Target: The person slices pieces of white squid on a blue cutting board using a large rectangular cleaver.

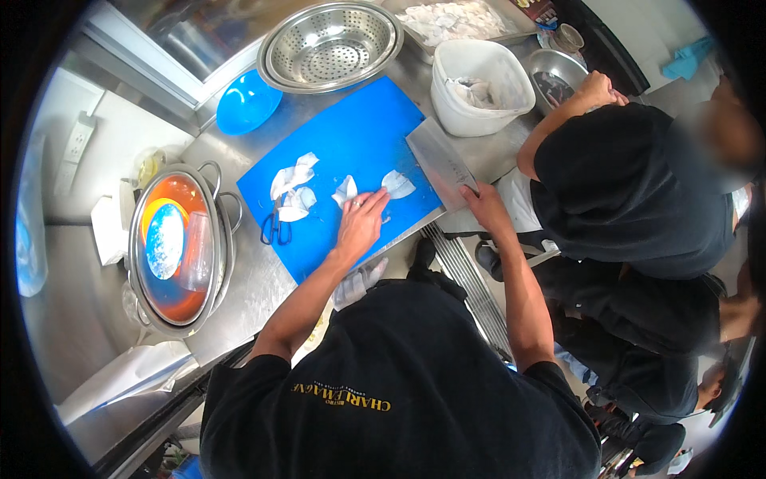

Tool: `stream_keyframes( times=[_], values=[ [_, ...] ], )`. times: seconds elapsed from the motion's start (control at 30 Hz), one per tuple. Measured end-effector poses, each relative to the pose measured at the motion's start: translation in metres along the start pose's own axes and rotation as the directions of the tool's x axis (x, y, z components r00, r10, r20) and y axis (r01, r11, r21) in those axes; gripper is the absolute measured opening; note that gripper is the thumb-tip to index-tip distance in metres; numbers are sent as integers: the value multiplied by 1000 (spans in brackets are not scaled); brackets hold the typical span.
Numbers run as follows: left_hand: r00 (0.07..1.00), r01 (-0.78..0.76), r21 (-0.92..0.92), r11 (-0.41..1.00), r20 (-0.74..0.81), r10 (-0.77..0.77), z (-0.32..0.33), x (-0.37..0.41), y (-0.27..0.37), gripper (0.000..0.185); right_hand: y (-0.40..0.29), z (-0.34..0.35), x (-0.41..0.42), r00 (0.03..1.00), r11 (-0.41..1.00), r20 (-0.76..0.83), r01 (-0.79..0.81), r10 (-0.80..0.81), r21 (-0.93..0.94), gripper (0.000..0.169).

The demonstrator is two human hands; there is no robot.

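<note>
My right hand (488, 206) is closed around the handle end of a cleaver (443, 164) with a wide rectangular blade, held at the right edge of the blue cutting board (353, 120). The fingertips of my left hand (362, 221) rest on the board, touching the edge of a flat white piece of seafood, seemingly squid (398, 184). Another white piece (344, 190) lies just beyond my left fingers. Farther left are several more pale pieces (293, 178), beside scissors with dark handles (276, 230).
Beyond the board stand nested steel colanders (335, 51), a blue bowl (248, 102), a white tub (479, 120) and a tray of white pieces (452, 21). A large steel pot (173, 323) stands left. A co-worker (622, 185) reaches towards a steel bowl (556, 78) at right.
</note>
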State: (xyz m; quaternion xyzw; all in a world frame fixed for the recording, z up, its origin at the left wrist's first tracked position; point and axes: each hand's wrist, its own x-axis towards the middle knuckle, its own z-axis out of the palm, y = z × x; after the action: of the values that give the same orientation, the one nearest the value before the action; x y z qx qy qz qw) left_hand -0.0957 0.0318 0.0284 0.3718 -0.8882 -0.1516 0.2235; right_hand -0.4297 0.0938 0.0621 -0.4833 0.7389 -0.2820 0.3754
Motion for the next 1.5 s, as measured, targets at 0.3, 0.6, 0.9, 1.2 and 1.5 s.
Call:
stream_keyframes(
  times=[0.3, 0.6, 0.9, 1.2, 1.5],
  values=[
    [996, 82, -33, 996, -29, -83, 6, -8, 4, 48, -22, -4, -45, 950, 976, 250, -207, 186, 61, 42],
    [991, 126, 16, 992, -56, -125, 6, -8, 0, 47, -15, -4, -42, 964, 925, 156, -254, 217, 282, 36],
    [946, 270, 116, 956, -217, -241, 5, -6, -12, 50, -18, 93, -92, 940, 738, 248, -338, 234, 585, 46],
    [983, 162, 58, 985, -100, -156, 14, -1, -9, 54, -17, 107, -100, 963, 781, 151, -269, 222, 563, 53],
    [985, 166, 75, 983, -57, -162, 12, -11, -11, 60, -12, 98, -108, 956, 770, 157, -292, 248, 567, 46]
  ],
)
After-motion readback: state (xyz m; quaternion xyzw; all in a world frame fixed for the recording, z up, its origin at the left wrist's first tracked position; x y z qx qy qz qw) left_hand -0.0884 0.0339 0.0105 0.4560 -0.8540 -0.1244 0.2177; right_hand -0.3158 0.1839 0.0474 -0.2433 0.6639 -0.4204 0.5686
